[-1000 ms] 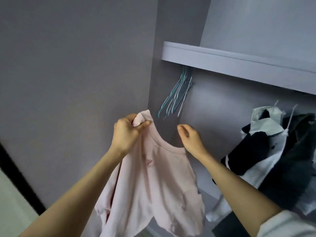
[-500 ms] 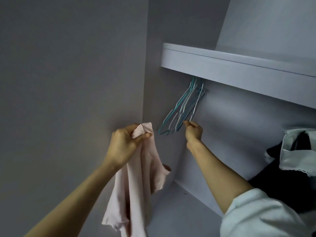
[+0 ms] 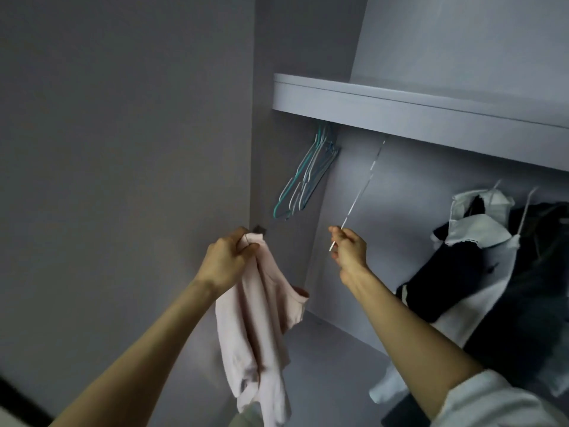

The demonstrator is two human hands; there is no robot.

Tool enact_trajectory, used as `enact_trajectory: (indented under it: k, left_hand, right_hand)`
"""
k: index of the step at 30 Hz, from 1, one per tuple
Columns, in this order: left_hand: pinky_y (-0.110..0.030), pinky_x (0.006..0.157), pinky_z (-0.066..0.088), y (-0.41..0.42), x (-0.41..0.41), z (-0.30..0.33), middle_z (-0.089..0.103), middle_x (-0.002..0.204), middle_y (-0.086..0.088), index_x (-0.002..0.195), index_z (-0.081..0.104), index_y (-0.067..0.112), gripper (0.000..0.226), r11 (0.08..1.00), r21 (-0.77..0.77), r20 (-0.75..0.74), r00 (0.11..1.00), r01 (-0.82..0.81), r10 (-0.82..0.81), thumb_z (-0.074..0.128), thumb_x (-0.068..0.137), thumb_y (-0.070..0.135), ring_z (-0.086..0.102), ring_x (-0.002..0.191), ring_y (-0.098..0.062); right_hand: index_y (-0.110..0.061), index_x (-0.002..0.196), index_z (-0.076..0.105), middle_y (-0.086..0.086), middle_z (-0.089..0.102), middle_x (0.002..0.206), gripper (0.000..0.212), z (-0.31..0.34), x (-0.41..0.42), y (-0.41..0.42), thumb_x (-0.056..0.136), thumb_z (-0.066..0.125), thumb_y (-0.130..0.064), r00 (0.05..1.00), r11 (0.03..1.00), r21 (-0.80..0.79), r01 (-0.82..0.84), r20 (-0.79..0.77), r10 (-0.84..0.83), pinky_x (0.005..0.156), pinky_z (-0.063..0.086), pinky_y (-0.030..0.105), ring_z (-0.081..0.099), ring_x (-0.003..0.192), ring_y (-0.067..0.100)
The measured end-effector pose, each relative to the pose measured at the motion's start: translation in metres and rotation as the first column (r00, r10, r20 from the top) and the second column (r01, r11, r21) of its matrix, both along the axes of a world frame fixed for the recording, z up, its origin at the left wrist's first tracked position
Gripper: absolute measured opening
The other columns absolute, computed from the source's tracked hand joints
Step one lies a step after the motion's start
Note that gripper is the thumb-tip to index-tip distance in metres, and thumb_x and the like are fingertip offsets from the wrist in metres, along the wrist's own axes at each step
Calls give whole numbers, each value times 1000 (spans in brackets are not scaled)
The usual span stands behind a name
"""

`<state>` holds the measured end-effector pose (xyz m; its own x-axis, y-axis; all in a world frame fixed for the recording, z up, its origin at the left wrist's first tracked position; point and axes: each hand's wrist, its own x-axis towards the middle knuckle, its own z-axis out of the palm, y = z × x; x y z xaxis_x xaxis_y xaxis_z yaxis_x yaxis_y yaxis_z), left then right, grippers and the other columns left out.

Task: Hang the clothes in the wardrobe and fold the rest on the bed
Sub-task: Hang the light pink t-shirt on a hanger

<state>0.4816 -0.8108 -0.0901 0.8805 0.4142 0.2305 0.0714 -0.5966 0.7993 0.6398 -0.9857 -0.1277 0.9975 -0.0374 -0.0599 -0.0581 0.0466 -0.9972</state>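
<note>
Pink soft shirt [image 3: 261, 328] hung limp, long axis vertical, bunched top pinched in left hand [image 3: 226, 261] | thin white hanger [image 3: 360, 192] slanted up-right toward shelf [image 3: 400, 115], lower end gripped by right hand [image 3: 349, 252] | teal hangers [image 3: 304, 180] under shelf

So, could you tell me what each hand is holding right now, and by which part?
The left hand grips the pink shirt by its bunched top edge; the right hand pinches a thin white hanger near its lower end.
</note>
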Motion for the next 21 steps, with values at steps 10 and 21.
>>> enact_trajectory:
  k: [10,21]
  left_hand:
    - [-23,61,40,-15,-85,-26,53,75,3,86,49,20,13,958,-275,20,996,86,-83,48,96,12,47,68,-12]
    - [-21,58,39,-27,-143,-39,55,68,14,74,51,17,19,980,-197,-42,999,24,-33,63,88,17,49,65,-6]
  right_hand:
    - [-11,84,55,2,47,66,13,-59,-197,-65,92,53,-1,980,971,-202,-127,124,154,62,38,23,43,63,14]
    - [-11,57,38,1,38,51,48,-43,-220,-71,100,40,-32,996,931,-363,45,88,-14,51,33,29,38,48,13]
